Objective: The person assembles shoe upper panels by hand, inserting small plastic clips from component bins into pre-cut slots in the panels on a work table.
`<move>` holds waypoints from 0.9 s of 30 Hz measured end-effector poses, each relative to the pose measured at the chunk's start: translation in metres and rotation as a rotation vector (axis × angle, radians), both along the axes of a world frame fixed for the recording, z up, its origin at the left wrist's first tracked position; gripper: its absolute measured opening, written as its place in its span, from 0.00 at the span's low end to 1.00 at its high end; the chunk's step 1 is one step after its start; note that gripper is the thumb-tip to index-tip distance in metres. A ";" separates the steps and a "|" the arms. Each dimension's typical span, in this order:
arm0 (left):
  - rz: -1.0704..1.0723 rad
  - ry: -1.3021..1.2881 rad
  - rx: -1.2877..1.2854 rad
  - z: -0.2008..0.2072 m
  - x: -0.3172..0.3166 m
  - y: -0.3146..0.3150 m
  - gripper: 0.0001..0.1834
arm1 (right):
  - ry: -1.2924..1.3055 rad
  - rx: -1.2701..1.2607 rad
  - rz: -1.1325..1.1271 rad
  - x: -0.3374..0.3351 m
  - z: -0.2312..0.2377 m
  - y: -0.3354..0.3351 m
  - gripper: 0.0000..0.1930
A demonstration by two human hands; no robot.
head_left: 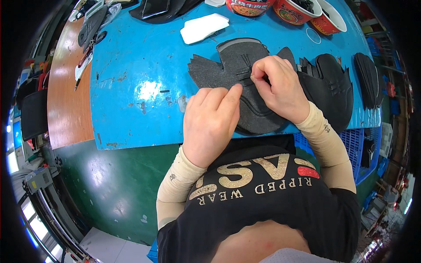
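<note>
A dark grey and black shoe upper (262,124) lies flat on the blue table in front of me, with thin dark cords across its middle. My left hand (210,120) is over its left part, fingers curled and thumb against the forefinger. My right hand (280,87) is above the upper's middle in a pinch, its fingertips close to the left ones. Whatever either set of fingertips holds is too small to make out. More black uppers (331,96) are piled just right of my right hand.
On the blue table (127,118) are a folded white cloth or paper (204,28), instant noodle bowls (331,19) and a dark stack of shoe parts (367,81). Scissors (90,46) lie on the brown wooden top at left. A blue plastic crate (353,149) stands below the right edge.
</note>
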State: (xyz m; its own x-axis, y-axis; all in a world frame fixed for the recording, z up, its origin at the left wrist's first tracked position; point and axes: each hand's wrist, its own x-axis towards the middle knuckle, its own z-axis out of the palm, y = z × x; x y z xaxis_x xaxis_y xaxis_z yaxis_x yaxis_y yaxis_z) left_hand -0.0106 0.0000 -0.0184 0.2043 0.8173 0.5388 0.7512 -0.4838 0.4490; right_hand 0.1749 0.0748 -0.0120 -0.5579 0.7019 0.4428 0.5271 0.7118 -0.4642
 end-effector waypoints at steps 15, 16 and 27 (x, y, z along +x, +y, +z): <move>0.018 0.288 -0.086 0.008 0.011 0.009 0.19 | -0.036 0.201 -0.106 0.012 -0.002 -0.010 0.14; 0.017 0.289 -0.087 0.007 0.012 0.009 0.19 | -0.085 0.219 -0.087 0.010 -0.003 -0.012 0.14; 0.030 0.304 -0.072 0.009 0.008 0.009 0.18 | -0.166 0.300 -0.100 0.012 -0.006 -0.010 0.13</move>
State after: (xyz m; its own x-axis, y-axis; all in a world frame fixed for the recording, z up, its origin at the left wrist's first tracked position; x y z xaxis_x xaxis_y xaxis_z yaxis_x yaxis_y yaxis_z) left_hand -0.0030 0.0093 -0.0097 0.3221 0.8592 0.3975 0.8700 -0.4343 0.2336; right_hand 0.1864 0.0646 -0.0182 -0.5744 0.6091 0.5469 0.6518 0.7445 -0.1447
